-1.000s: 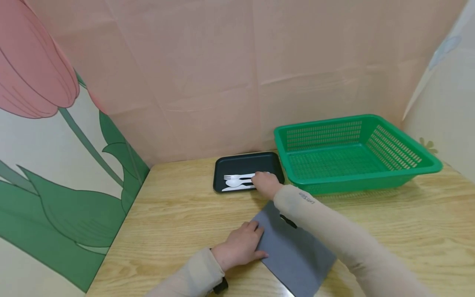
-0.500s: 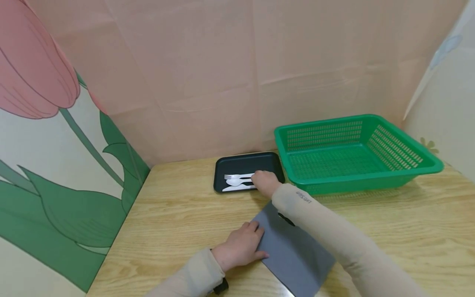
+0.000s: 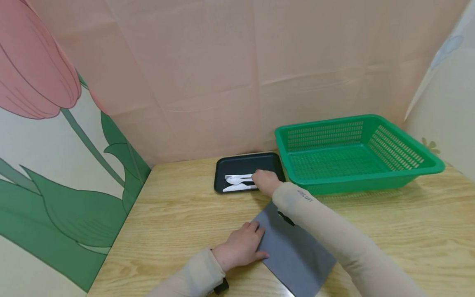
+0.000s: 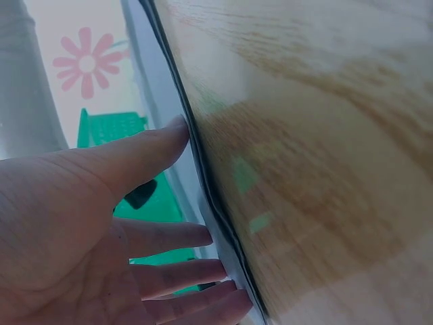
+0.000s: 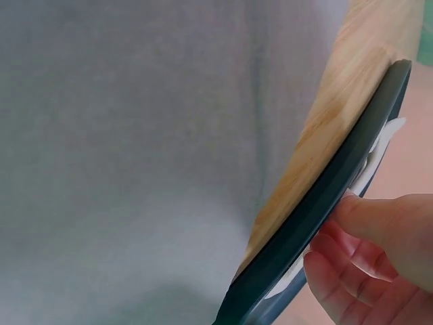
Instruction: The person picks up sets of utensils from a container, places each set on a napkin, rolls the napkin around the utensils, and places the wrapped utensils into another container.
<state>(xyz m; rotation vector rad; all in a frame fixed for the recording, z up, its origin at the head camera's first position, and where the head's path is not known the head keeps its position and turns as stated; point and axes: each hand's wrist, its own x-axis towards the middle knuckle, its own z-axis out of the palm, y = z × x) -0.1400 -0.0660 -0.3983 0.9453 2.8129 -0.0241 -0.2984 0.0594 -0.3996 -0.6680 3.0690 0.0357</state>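
A black tray [image 3: 243, 164] at the back of the table holds a white plastic fork [image 3: 231, 177], spoon [image 3: 233, 181] and knife [image 3: 237, 187] lying side by side. My right hand [image 3: 266, 182] is over their handle ends; in the right wrist view its thumb and curled fingers [image 5: 342, 271] pinch white cutlery at the tray's rim. Which pieces lie between them is partly hidden. Nearer the front, a grey folded cloth [image 3: 297, 258] lies slantwise. My left hand [image 3: 242, 246] rests on its left edge, fingers extended; the left wrist view shows the thumb [image 4: 159, 142] against that edge.
A green perforated basket [image 3: 352, 180] stands right of the tray, close against it. The wooden table [image 3: 178, 218] meets a pink cloth backdrop [image 3: 208, 82]. My right forearm [image 3: 334, 231] crosses above the grey cloth.
Almost nothing differs. My right hand and forearm have shifted very slightly up over the cutlery; the left hand stays on the cloth.
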